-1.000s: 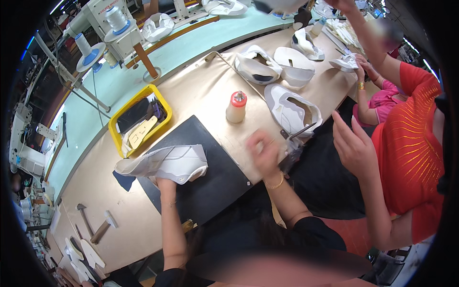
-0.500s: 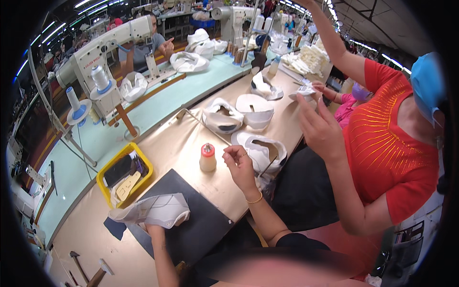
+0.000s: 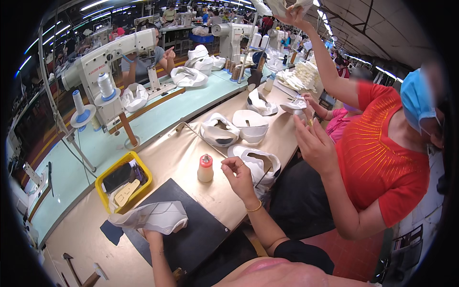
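My left hand (image 3: 153, 237) is closed on a white shoe upper (image 3: 158, 217), partly hidden beneath it, over a dark mat (image 3: 191, 239). My right hand (image 3: 239, 178), with a ring and a bracelet, is raised beyond the mat. Its thumb and fingertips come together in a pinch; whatever is between them is too small to make out. Close to those fingertips stands a squat bottle (image 3: 205, 172) with a red collar and metal tip. Just past the right hand lies another white shoe upper (image 3: 256, 165).
A yellow basket (image 3: 149, 179) of parts stands left of the bottle. Hammers (image 3: 98, 272) lie at the near left. More shoe uppers (image 3: 220, 129) sit farther along. Sewing machines (image 3: 103, 62) line the green table (image 3: 71, 179). A co-worker in a red shirt (image 3: 377, 153) stands at the right.
The view has shifted slightly. White pieces in the co-worker's raised hand have come into sight at the top. My left hand still holds the shoe upper, and my right hand stays near the bottle.
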`<state>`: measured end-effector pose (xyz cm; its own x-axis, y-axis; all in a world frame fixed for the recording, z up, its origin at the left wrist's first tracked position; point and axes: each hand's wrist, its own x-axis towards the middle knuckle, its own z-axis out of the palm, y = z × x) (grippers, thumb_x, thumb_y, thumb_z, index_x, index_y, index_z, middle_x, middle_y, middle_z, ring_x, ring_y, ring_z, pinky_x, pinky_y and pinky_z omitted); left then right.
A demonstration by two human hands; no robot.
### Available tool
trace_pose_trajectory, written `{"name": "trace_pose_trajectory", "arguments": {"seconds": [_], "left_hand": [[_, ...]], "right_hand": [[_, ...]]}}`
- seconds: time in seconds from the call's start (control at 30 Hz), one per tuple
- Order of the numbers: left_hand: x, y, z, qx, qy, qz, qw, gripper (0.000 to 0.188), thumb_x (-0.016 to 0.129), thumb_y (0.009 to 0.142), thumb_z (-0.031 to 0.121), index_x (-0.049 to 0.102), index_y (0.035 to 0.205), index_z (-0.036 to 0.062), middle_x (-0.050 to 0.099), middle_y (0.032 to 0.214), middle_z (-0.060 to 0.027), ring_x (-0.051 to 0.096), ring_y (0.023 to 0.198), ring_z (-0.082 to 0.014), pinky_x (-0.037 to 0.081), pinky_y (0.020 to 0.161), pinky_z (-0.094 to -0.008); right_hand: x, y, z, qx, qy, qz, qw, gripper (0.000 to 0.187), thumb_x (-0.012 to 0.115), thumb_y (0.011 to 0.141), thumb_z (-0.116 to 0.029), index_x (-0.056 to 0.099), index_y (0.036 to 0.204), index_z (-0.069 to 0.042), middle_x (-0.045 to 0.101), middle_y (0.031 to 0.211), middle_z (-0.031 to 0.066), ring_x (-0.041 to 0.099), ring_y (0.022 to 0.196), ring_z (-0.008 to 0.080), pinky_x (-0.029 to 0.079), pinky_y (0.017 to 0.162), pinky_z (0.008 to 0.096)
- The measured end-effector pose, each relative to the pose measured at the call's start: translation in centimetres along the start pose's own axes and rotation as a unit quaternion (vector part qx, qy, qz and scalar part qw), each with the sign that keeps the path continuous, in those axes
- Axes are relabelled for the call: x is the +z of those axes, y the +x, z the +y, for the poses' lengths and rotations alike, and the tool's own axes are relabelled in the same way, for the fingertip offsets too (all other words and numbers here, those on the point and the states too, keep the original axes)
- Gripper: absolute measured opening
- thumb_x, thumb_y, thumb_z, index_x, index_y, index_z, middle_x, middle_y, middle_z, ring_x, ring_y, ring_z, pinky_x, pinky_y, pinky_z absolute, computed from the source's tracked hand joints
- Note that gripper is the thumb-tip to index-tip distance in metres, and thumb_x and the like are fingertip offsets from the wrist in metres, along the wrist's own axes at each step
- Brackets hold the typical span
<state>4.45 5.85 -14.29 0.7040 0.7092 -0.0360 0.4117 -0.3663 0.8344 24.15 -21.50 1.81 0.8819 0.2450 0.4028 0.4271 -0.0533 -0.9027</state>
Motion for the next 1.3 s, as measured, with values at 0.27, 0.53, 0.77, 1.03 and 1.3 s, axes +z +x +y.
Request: {"name": "trace_pose_trajectory", "arguments": {"seconds": [0.27, 0.53, 0.77, 1.03, 1.3], "left_hand": [[0.3, -0.3, -0.7, -0.003, -0.006, 0.008, 1.000, 0.044, 0.056, 0.097, 0.030, 0.062, 0.127, -0.0010, 0.064, 0.130, -0.0187, 0.058, 0.122, -0.0309, 0.044, 0.104, -0.0388], [0.2, 0.0, -0.4, 0.008, -0.017, -0.004, 1.000, 0.044, 0.056, 0.097, 0.030, 0.062, 0.127, -0.0010, 0.064, 0.130, -0.0187, 0.058, 0.122, -0.0307, 0.044, 0.104, -0.0386], [0.0, 0.1, -0.3, 0.030, 0.012, -0.028, 0.999, 0.043, 0.055, 0.098, 0.030, 0.062, 0.129, 0.0009, 0.064, 0.131, -0.0165, 0.057, 0.124, -0.0288, 0.043, 0.106, -0.0385], [-0.5, -0.2, 1.5, -0.003, 0.004, -0.025, 1.000, 0.044, 0.054, 0.099, 0.032, 0.062, 0.130, 0.0029, 0.063, 0.133, -0.0155, 0.056, 0.126, -0.0292, 0.041, 0.109, -0.0381], [-0.4, 0.0, 1.1, -0.027, -0.018, -0.026, 0.999, 0.046, 0.054, 0.099, 0.032, 0.060, 0.132, 0.0012, 0.062, 0.134, -0.0157, 0.056, 0.126, -0.0277, 0.041, 0.109, -0.0366]], "right_hand": [[-0.2, 1.5, -1.1, -0.041, -0.021, 0.035, 0.998, 0.013, 0.067, 0.094, -0.013, 0.067, 0.102, -0.003, 0.069, 0.086, 0.0018, 0.062, 0.073, 0.0081, 0.050, 0.068, 0.0247], [-2.6, 11.2, -3.9, -0.129, 0.027, 0.126, 0.983, 0.018, 0.063, 0.097, -0.014, 0.066, 0.109, 0.000, 0.064, 0.084, -0.0001, 0.053, 0.074, 0.0058, 0.046, 0.067, 0.0232], [-9.3, 32.4, -9.2, -0.287, -0.379, 0.464, 0.747, 0.081, 0.064, 0.082, -0.013, 0.026, 0.154, -0.005, 0.039, 0.140, 0.0234, 0.048, 0.120, 0.0423, 0.045, 0.096, 0.0531], [-15.3, 37.8, -11.8, -0.139, -0.419, 0.507, 0.740, 0.096, 0.067, 0.079, -0.024, 0.017, 0.158, -0.003, 0.031, 0.146, 0.0263, 0.033, 0.132, 0.0425, 0.035, 0.106, 0.0587], [-19.8, 42.1, -11.4, -0.264, -0.402, 0.457, 0.748, 0.074, 0.061, 0.084, -0.021, 0.036, 0.154, -0.013, 0.036, 0.152, 0.0189, 0.040, 0.134, 0.0427, 0.040, 0.106, 0.0567]]}}
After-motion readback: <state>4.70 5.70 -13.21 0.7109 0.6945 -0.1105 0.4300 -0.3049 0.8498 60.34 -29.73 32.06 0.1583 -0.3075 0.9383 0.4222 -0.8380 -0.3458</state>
